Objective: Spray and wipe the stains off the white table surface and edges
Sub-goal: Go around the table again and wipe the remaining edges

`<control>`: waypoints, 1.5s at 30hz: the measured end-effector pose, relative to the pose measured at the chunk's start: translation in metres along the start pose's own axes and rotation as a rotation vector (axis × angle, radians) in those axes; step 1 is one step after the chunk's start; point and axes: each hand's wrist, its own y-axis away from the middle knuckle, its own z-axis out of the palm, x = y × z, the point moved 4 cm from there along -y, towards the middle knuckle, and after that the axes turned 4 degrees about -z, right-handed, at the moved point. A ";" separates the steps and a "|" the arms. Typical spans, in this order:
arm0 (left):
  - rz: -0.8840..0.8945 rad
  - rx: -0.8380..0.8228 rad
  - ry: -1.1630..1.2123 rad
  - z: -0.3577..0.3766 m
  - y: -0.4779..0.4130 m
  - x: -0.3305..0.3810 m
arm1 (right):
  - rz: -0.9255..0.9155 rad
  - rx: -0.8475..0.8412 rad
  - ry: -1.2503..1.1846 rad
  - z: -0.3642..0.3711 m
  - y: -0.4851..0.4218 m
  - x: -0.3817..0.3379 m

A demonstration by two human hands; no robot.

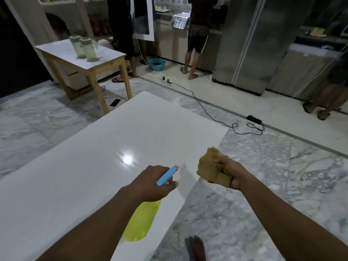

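Note:
The white table (98, 159) fills the lower left, glossy, with a light glare near its middle. My left hand (150, 182) grips a spray bottle (142, 221) with a yellow-green body and a blue nozzle head that points toward the table's right edge. My right hand (230, 175) is closed on a crumpled tan cloth (210, 165), held just past the right edge, above the floor. I see no distinct stains on the surface from here.
A small wooden table (105, 63) with two pale green jugs stands at the back left. A black cable and power adapter (254, 119) lie on the marble floor to the right. Several people stand at the kitchen counter. My bare foot (195, 249) is below the table's right edge.

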 end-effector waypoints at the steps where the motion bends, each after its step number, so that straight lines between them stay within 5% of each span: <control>1: -0.010 0.019 0.021 -0.003 -0.020 0.001 | -0.006 0.012 0.051 -0.011 -0.026 -0.015; 6: -0.064 0.096 0.083 -0.006 -0.109 0.009 | -0.193 0.069 0.332 -0.061 -0.165 -0.100; 11: -0.050 0.122 -0.037 -0.002 -0.181 0.028 | -0.517 0.163 0.952 -0.072 -0.262 -0.148; 15: 0.011 0.157 -0.073 0.003 -0.217 0.026 | -0.556 -0.115 1.399 -0.066 -0.334 -0.132; 22: -0.132 0.115 0.064 0.013 -0.241 0.010 | -0.728 -0.036 1.735 -0.079 -0.382 -0.089; 25: -0.160 0.115 0.061 0.012 -0.241 0.003 | -0.709 0.084 1.719 -0.076 -0.379 -0.071; 34: -0.196 0.203 0.042 -0.003 -0.202 -0.017 | -0.721 0.043 1.687 -0.034 -0.318 -0.015; 45: -0.247 0.345 0.035 -0.005 -0.005 -0.084 | -0.725 -0.008 1.689 0.054 -0.181 0.115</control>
